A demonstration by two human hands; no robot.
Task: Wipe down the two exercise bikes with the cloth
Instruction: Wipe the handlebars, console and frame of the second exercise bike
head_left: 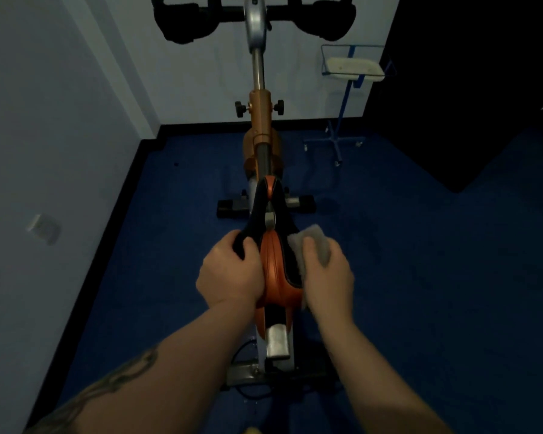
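Dim room: dark blue carpeted floor, pale walls with black skirting, small wall socket plate at left. One orange-and-black exercise bike stands centrally, seen from behind; black padded handlebars, chrome stem, black adjustment knobs. A blue wire-frame stand carrying a pale folded item stands near the far wall, right of the bike. The smooth orange-and-black saddle lies between both hands. Left hand grips the saddle's left edge, fingers curled round it. Right hand holds a grey, soft cloth against the saddle's right side, fingers wrapped over it. No legible writing.
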